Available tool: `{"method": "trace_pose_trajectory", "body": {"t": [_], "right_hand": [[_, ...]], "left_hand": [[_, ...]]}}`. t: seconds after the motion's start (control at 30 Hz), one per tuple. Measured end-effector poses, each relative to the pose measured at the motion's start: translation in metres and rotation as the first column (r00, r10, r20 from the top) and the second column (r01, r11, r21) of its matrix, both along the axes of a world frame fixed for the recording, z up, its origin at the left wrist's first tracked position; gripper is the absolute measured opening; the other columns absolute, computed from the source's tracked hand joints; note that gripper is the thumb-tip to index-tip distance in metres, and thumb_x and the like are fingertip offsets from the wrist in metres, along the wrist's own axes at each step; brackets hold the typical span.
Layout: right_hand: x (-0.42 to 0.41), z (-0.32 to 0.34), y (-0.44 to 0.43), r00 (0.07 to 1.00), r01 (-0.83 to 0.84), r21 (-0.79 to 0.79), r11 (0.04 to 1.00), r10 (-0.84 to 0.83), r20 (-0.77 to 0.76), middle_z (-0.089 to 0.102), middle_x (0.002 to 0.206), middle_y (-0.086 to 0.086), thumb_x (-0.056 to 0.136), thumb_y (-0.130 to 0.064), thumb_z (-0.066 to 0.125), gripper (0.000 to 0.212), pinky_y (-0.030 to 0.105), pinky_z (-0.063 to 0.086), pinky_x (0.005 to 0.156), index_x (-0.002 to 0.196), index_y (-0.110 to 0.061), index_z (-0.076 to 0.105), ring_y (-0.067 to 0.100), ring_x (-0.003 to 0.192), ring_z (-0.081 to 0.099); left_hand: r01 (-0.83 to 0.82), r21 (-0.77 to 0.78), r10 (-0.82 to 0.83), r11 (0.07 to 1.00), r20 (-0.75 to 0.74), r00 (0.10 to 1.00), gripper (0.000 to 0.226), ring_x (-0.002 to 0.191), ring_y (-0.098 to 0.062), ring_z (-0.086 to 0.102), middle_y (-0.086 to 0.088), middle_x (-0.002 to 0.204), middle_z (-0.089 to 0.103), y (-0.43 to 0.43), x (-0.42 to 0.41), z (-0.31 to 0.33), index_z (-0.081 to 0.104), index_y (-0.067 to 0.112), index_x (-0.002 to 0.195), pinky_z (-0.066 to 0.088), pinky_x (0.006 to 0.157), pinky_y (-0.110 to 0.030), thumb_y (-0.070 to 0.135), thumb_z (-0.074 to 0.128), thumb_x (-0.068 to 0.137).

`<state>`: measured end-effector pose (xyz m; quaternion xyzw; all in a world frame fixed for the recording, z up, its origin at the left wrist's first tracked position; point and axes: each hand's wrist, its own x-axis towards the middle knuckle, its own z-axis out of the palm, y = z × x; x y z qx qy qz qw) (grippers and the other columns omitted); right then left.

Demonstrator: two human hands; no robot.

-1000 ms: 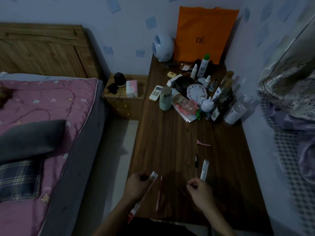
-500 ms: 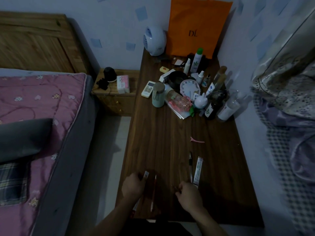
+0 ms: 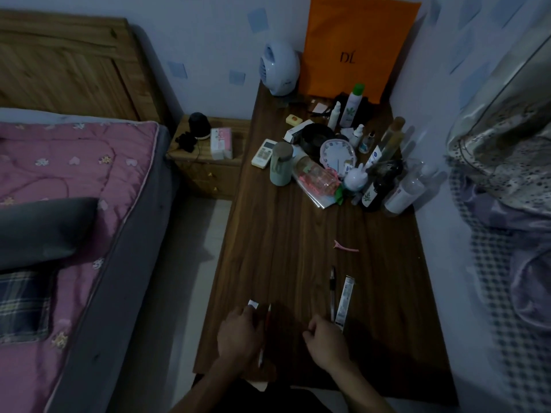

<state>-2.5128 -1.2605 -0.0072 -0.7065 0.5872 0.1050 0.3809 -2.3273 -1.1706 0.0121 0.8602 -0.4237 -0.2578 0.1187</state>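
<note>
Wooden desk (image 3: 298, 234), dim light. The left hand (image 3: 238, 335) is curled round a white packet (image 3: 252, 304) at the near edge, with one end poking out past the knuckles. I reckon that's to steady it for opening. A red pen (image 3: 268, 318) lies just beside it. The right hand (image 3: 328, 341) has its fingers tucked in, and I can't tell if it's pinching anything.

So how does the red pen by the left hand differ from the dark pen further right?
Colour: the red pen has a red body, while the dark pen looks black. Place: the red pen lies beside the left hand, which grips a white-ended pack. The dark pen lies beside a long packet, just beyond the right hand. Both are slim and lie flat on the desk.
</note>
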Motion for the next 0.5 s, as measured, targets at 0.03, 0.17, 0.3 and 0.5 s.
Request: {"method": "trace_pose_trajectory", "body": {"t": [0.03, 0.17, 0.3, 0.5], "right_hand": [[-0.001, 0.002, 0.0, 0.998, 0.039, 0.024, 0.999, -0.04, 0.044, 0.065, 0.08, -0.01, 0.091, -0.034, 0.063, 0.013, 0.019, 0.047, 0.06, 0.082, -0.036, 0.054, 0.0, 0.072, 0.061], [-0.004, 0.01, -0.001, 0.963, 0.135, 0.09, 0.987, -0.152, 0.221, 0.066, 0.086, -0.019, 0.091, -0.036, 0.067, 0.015, 0.01, 0.039, 0.063, 0.08, -0.044, 0.061, -0.01, 0.08, 0.057], [-0.008, 0.021, -0.006, 0.887, 0.259, 0.182, 0.948, -0.308, 0.344, 0.064, 0.095, -0.024, 0.091, -0.031, 0.068, 0.014, 0.017, 0.048, 0.08, 0.089, -0.045, 0.066, -0.005, 0.095, 0.059], [-0.011, 0.037, -0.017, 0.74, 0.425, 0.291, 0.857, -0.514, 0.434, 0.074, 0.098, -0.01, 0.097, -0.027, 0.059, 0.015, 0.024, 0.053, 0.071, 0.095, -0.033, 0.073, 0.012, 0.091, 0.07]], "left_hand": [[0.004, 0.002, -0.003, 1.0, -0.021, 1.0, 0.031, 0.083, -0.011, 0.062, 0.005, 0.095, 0.067, 0.0, -0.007, 0.0, 0.061, 0.027, 0.104, 0.055, 0.073, -0.03, 0.052, 0.047, 0.091], [0.053, 0.101, -0.045, 0.993, -0.088, 0.995, 0.042, 0.104, -0.016, 0.065, 0.003, 0.117, 0.065, 0.0, -0.019, -0.001, 0.056, 0.026, 0.122, 0.052, 0.08, -0.027, 0.047, 0.06, 0.086], [0.122, 0.155, -0.11, 0.98, -0.086, 0.99, 0.04, 0.122, -0.016, 0.057, 0.003, 0.128, 0.064, -0.005, -0.026, -0.002, 0.049, 0.022, 0.134, 0.052, 0.095, -0.032, 0.032, 0.051, 0.095], [0.149, 0.0, -0.147, 0.989, -0.152, 0.977, 0.022, 0.091, -0.009, 0.066, 0.001, 0.098, 0.07, -0.011, -0.03, 0.016, 0.062, 0.011, 0.104, 0.048, 0.087, -0.02, 0.016, 0.042, 0.097]]}}
